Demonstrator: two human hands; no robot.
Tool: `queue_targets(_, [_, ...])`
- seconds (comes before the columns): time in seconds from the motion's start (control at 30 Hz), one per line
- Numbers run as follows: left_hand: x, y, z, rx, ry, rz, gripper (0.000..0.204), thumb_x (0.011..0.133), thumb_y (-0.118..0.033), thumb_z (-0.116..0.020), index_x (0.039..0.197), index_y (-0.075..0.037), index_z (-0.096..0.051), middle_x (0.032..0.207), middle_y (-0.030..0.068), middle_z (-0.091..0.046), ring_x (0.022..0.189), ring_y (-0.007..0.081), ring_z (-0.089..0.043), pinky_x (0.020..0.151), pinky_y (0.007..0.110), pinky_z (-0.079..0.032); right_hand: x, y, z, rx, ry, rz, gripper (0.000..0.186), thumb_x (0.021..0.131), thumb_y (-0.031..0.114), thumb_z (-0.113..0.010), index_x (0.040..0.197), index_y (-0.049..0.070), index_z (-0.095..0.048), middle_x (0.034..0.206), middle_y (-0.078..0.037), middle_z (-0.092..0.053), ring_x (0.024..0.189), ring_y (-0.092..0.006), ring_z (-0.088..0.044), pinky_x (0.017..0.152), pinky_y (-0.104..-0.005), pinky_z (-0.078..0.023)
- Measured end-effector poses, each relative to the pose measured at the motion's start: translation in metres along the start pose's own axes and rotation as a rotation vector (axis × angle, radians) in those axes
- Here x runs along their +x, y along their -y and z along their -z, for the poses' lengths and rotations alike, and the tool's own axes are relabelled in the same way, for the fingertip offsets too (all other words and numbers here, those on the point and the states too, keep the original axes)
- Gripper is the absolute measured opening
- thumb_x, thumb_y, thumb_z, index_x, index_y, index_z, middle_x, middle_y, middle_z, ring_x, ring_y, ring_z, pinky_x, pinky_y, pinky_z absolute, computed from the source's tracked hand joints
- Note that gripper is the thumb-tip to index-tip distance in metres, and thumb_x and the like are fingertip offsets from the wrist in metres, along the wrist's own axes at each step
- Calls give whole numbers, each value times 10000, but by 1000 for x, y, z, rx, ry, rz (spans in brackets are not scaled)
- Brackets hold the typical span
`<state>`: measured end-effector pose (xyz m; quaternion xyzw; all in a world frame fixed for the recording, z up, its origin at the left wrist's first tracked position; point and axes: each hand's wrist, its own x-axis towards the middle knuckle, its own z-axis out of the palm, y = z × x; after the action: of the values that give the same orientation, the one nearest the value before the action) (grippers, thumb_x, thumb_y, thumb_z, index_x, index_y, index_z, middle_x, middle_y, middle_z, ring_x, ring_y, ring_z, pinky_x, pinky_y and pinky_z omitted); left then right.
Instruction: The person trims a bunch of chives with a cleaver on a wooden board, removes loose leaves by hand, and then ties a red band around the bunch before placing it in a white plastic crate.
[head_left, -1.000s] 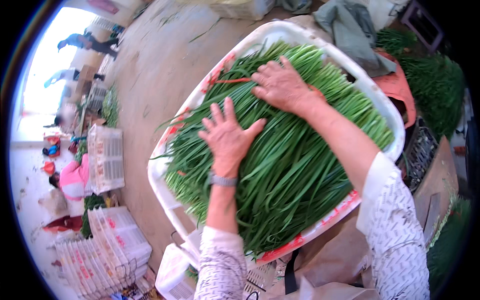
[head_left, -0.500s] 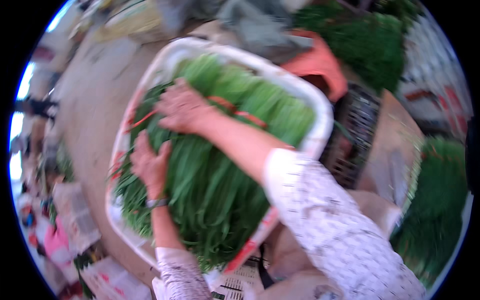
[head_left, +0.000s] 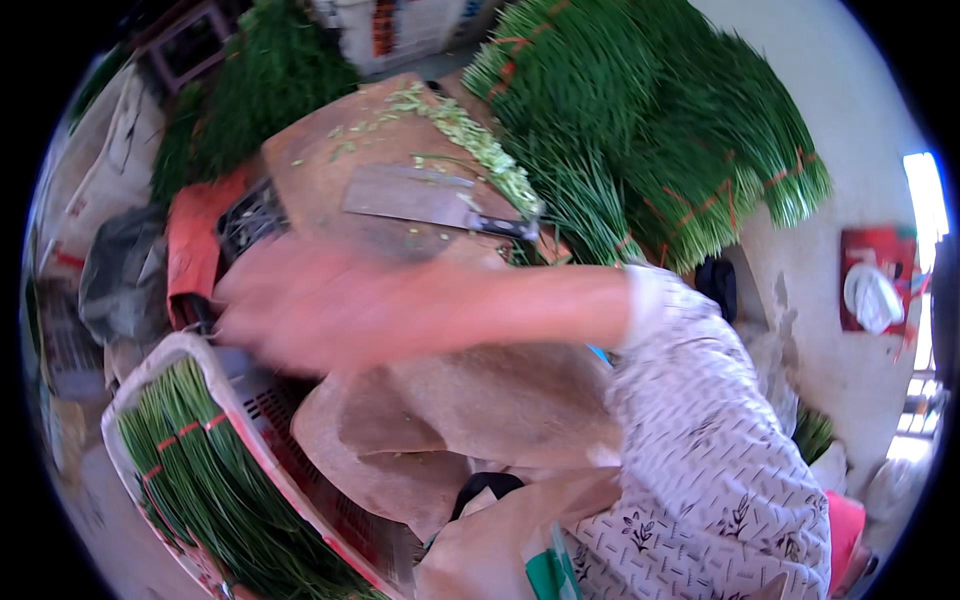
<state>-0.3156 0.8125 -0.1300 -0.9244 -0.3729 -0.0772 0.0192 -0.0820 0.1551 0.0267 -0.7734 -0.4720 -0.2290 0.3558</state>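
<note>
My right hand (head_left: 300, 305) is smeared by motion, so its fingers cannot be made out. It hangs over the near edge of the cutting board (head_left: 320, 165), just above the far end of a white plastic basket. That basket (head_left: 245, 425) stands at the lower left, filled with green garlic chives (head_left: 200, 470) tied in orange-red bands. Only a sliver of my left hand (head_left: 203, 568) shows low beside the basket wall, its fingers hidden. A broad-bladed cleaver (head_left: 410, 197) with a black handle lies flat on the board, beside pale chopped trimmings (head_left: 475, 140).
Tied chive bundles (head_left: 610, 110) are heaped beyond the board to the right, more chives (head_left: 265, 90) to its left. A dark crate (head_left: 250, 218) and an orange-red bag (head_left: 205, 235) stand left of the board. Brown cloth (head_left: 480, 405) covers my lap. A red box (head_left: 875, 275) lies far right.
My view has swung right, putting the basket at the lower left and the board in the middle. My right hand has left the chives; my left hand is almost out of sight.
</note>
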Motion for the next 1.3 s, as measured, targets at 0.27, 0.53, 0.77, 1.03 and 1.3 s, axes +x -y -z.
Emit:
queue_targets(0.27, [5, -29, 55, 154, -185, -124, 525, 1014, -439, -403, 1389, -75, -439, 1244, 150, -541, 917, 203, -524, 738, 310, -408, -466, 34, 317, -883, 131, -1680, 273, 860, 178, -583, 1062, -4, -586, 1003, -222, -643, 927, -394, -624, 788, -460, -482])
queue_targets(0.53, [-31, -33, 163, 759, -461, -558, 400, 1020, -148, -390, 1384, -256, -516, 1249, 169, -592, 842, 177, -667, 578, 291, -533, -587, 34, 237, -428, 148, -1763, 440, 820, 225, -664, 1211, 35, -595, 1182, -212, -622, 1089, -382, -592, 926, -443, -475])
queue_targets(0.77, [-97, -241, 228, -254, 24, -291, 577, 934, -242, -618, 1398, 51, -436, 1379, 198, -517, 1255, 282, -498, 1073, 373, -355, -601, -23, 158, -613, 393, -1651, 1019, 627, 387, -834, 1446, 95, -302, 1207, -159, -532, 1133, -378, -520, 900, -482, -452])
queue_targets(1.03, [-157, -389, 253, -447, 105, -562, 505, 939, -150, -595, 1396, 12, -453, 1356, 164, -538, 1245, 249, -493, 1063, 369, -356, -608, -48, 169, -414, 326, -1729, 855, 608, 382, -817, 1320, 63, -465, 1103, -159, -596, 1059, -354, -583, 877, -448, -502])
queue_targets(1.3, [-220, -480, 221, -894, 381, -861, 684, 770, -13, -598, 1428, 10, -412, 1278, 160, -583, 1194, 244, -555, 1023, 347, -407, -534, -37, 245, 52, 203, -1724, 707, 622, 398, -793, 1187, 7, -627, 1060, -209, -687, 993, -341, -654, 869, -402, -510])
